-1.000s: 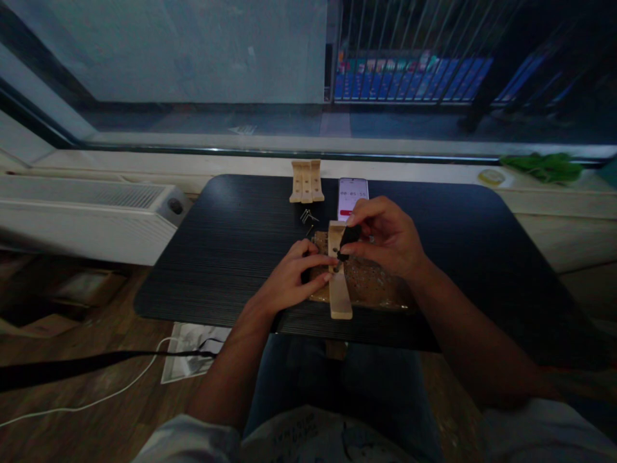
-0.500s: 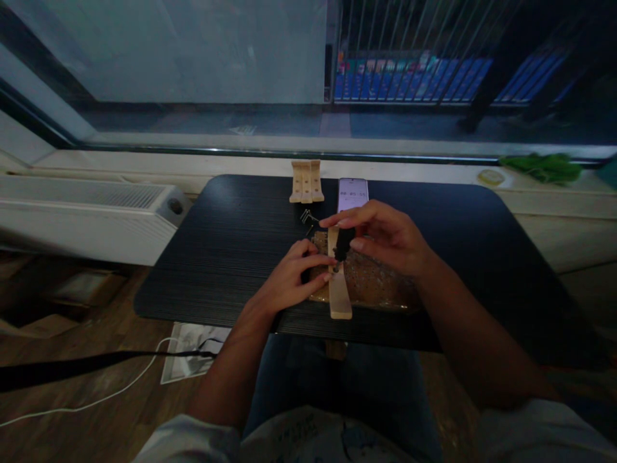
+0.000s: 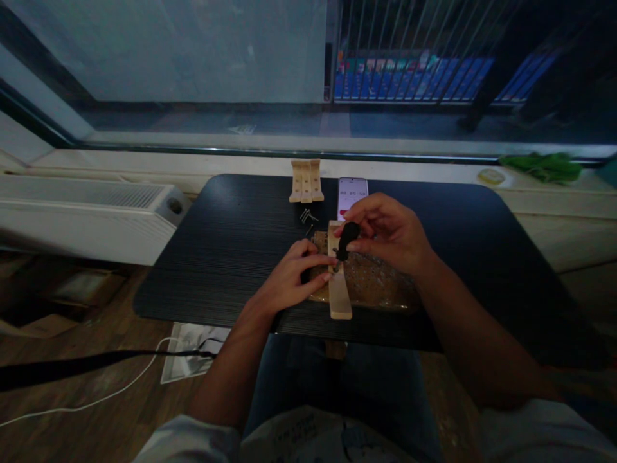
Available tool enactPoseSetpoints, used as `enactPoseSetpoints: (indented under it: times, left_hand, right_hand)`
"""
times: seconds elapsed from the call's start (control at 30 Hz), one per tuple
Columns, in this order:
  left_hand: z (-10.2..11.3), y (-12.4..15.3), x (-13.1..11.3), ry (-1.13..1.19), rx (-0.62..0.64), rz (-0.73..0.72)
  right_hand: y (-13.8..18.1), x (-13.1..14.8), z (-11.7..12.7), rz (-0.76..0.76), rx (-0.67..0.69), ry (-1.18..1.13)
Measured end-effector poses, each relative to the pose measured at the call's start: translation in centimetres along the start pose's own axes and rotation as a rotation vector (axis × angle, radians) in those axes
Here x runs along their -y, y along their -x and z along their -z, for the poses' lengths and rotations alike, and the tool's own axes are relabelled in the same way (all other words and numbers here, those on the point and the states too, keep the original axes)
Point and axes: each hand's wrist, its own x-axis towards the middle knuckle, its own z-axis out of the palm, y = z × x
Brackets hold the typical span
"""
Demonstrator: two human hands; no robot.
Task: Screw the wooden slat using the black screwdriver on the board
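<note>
A pale wooden slat (image 3: 339,292) lies across a brown cork-like board (image 3: 376,283) near the front of the black table (image 3: 231,244). My left hand (image 3: 292,276) presses on the slat and board from the left, fingers curled against the wood. My right hand (image 3: 388,231) pinches a short black-handled screwdriver (image 3: 346,239), held upright with its tip on the slat beside my left fingertips. Several small screws (image 3: 307,217) lie loose just behind the board.
A stack of similar wooden pieces (image 3: 306,181) and a lit phone (image 3: 351,193) lie at the table's back edge. A white radiator (image 3: 81,215) stands to the left. A white cable (image 3: 96,399) and paper lie on the floor. A window runs behind.
My right hand's fingers have shifted round the screwdriver handle, turning it in place. My left hand and the slat have stayed put.
</note>
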Motion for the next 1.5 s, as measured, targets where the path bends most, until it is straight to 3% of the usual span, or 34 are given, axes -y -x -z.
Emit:
enactPoseSetpoints:
  times: [0.4,1.0,1.23,1.5]
  left_hand:
    - [0.1,-0.03,-0.22,0.009,0.005,0.012]
    - [0.07,0.01,-0.09,0.002,0.003,-0.003]
    - [-0.11,-0.03,0.08,0.013,-0.027,-0.022]
    - [-0.13,0.1,0.1,0.005,-0.019,-0.018]
  right_hand:
    - [-0.02,-0.07,-0.55,0.152,-0.032,0.067]
    - [-0.08,-0.3,-0.47,0.211,-0.012,0.074]
    - [-0.03,0.5,0.09,0.11,0.151,-0.031]
    - [0.26,0.34,-0.18,-0.016,0.169,-0.277]
